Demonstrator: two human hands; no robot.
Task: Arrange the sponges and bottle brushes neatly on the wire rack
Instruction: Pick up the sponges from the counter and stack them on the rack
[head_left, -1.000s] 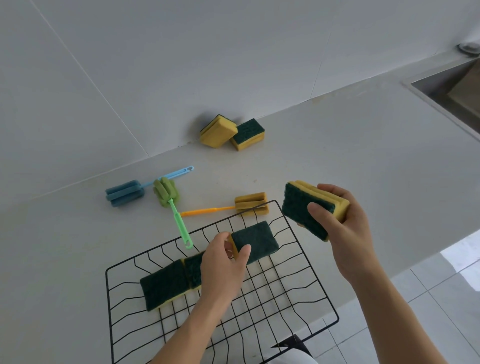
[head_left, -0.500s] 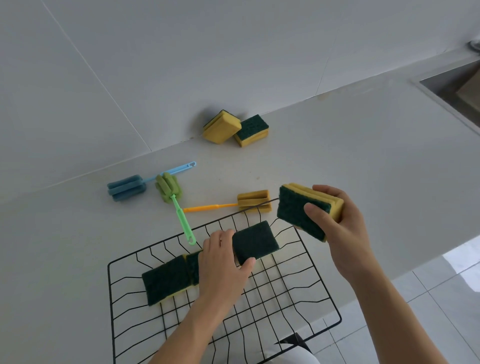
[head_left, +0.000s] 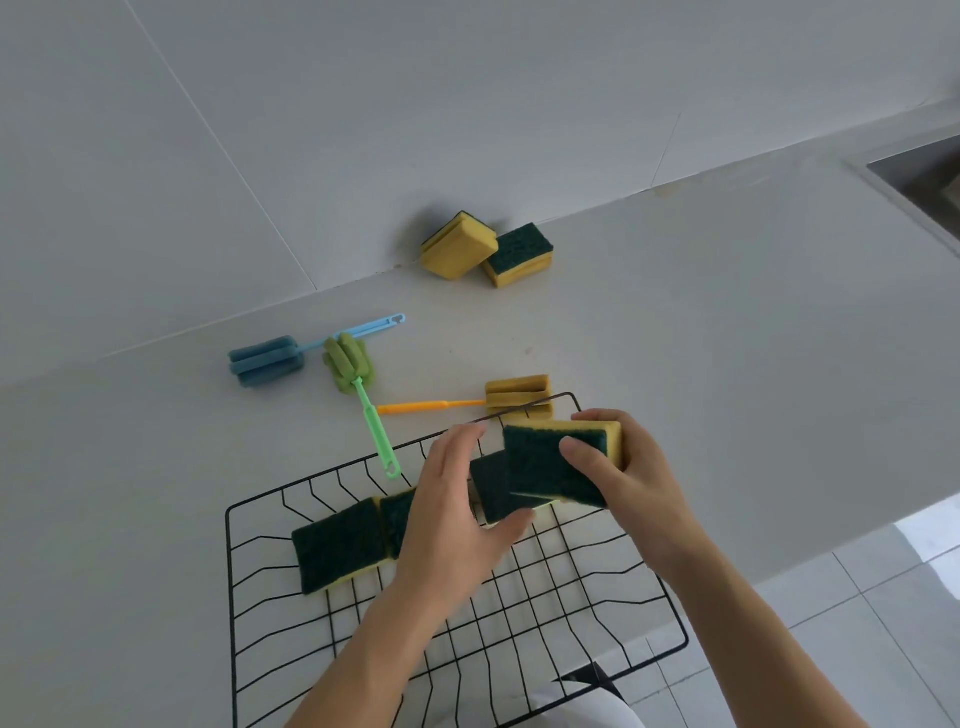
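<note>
A pale counter (head_left: 701, 332) meets a grey tiled wall (head_left: 467, 104) at the far side. White floor tiles (head_left: 883, 613) lie near right; a sink (head_left: 930, 166) far right.

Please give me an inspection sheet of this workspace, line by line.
Surface: pale countertop, a faint stain.
Job's things: wire rack holds three sponges in a row; two sponges by the wall; blue brush, green brush, orange brush on the counter.
Clutter: nothing seen.
Hands: left hand on the row; right hand holds a sponge.
Cables: nothing seen.
Surroundings: tiled wall, sink, floor tiles.
</note>
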